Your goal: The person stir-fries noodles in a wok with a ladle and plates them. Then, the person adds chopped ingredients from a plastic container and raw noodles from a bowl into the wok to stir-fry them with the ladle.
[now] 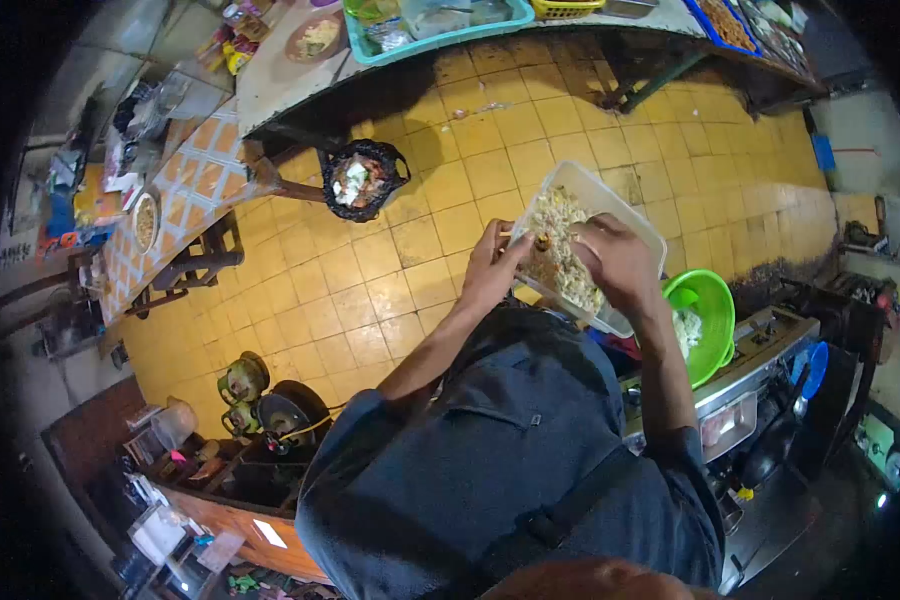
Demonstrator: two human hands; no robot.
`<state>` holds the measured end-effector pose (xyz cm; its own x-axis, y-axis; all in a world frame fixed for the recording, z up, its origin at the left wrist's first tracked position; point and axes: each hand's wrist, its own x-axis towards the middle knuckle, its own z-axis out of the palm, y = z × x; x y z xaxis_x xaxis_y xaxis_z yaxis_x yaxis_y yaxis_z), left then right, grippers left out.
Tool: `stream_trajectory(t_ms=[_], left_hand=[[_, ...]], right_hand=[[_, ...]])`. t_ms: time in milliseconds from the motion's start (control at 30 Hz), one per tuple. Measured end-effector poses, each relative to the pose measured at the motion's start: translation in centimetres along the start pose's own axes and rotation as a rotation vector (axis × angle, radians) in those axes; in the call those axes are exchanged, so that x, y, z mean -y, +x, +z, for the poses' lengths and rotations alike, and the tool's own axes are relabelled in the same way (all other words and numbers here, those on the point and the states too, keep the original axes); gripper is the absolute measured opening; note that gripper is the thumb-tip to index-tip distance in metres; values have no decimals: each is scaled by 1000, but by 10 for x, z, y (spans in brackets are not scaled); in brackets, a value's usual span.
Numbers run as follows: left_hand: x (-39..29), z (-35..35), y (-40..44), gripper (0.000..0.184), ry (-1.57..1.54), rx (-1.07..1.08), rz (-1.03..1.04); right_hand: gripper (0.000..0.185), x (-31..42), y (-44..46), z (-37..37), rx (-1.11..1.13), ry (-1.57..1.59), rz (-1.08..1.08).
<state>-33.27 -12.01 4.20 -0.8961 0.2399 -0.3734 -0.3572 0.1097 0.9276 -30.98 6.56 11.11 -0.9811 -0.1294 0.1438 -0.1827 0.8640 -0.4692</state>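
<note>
A clear plastic container (647,232) filled with a pale, crumbly food mix (560,212) is held in front of my body. My left hand (492,262) is at its left edge, thumb and fingers pinched around a small dark and yellow item (541,243). Over the right part of the container, my right hand (615,262) reaches down into the mix with its fingers bent; the fingertips are hidden, so what they hold cannot be made out. Just right of the container stands a green basin (714,330) with white food inside.
A counter at the top bears a turquoise tray (440,42) and a plate (313,36). A black bag-lined bin (362,180) stands on the yellow tiled floor (410,270). Gas cylinders (242,380) are lower left, a metal counter (750,375) right, a tiled table (185,180) left.
</note>
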Motion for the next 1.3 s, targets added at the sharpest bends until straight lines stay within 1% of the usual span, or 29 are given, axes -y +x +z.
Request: stream_trajectory(t_ms=[33,100,167,233,300,333,367,400,433,467,600,667,700,767,833,900,933,1000,1033,1067,1100,1133,1167,1233,1267,1300], left_hand=[[-4,1,3,33,14,13,44],[-17,7,5,35,64,88,31],[-22,17,9,38,0,140,56],[-38,22,9,38,29,216,43],[-43,30,14,38,56,290,32],[-39,33,18,37,58,324,63],[-39,40,23,36,56,357,102],[-41,47,25,33,32,373,145],[-43,51,26,33,41,410,143],[-45,57,29,32,63,438,144],[-49,84,34,28,89,557,126],[-58,96,33,29,111,626,121],[-61,101,31,29,129,665,118],[-64,116,29,29,194,697,158],[-57,137,29,28,231,796,105],[-53,148,30,30,217,882,160],[-55,153,29,29,182,927,208],[-63,165,32,31,204,1044,224],[-65,169,35,33,212,1097,252],[-63,169,44,37,165,1105,256],[-65,170,49,37,171,1142,254],[-73,169,60,38,173,1163,236],[-77,171,64,39,181,1185,225],[-83,177,67,38,179,1251,265],[-88,177,68,38,159,1265,225],[-92,177,69,37,139,1280,185]], right_hand=[[17,-4,-5,3,36,-9,-53],[19,5,-5,5,30,31,16],[18,-3,-7,13,113,-52,91],[16,-11,-12,7,102,-90,130],[14,-16,-21,-7,-42,86,321],[14,-17,-24,-18,-13,130,417],[14,-25,-31,-21,-32,121,445],[15,-36,-42,-23,-44,184,468],[17,-40,-52,-24,-56,250,493],[15,-38,-59,-31,-137,349,574],[14,-38,-89,-46,-224,318,719],[12,-29,-106,-52,-356,79,773],[12,-24,-114,-58,-380,79,808],[12,-18,-137,-68,-552,-212,821],[13,-15,-169,-75,-540,-213,976],[13,-8,-191,-73,-673,-328,1091],[13,-2,-201,-69,-688,-338,1156],[15,8,-220,-65,-860,-360,1264],[15,15,-228,-61,-879,-378,1305],[16,24,-225,-56,-907,-367,1377],[18,33,-227,-50,-935,-352,1448],[19,40,-222,-44,-939,-232,1508],[19,49,-216,-40,-960,-245,1534],[22,67,-200,-40,-1193,-240,1515],[27,76,-189,-40,-1221,-347,1530],[27,86,-177,-41,-1248,-371,1551]])
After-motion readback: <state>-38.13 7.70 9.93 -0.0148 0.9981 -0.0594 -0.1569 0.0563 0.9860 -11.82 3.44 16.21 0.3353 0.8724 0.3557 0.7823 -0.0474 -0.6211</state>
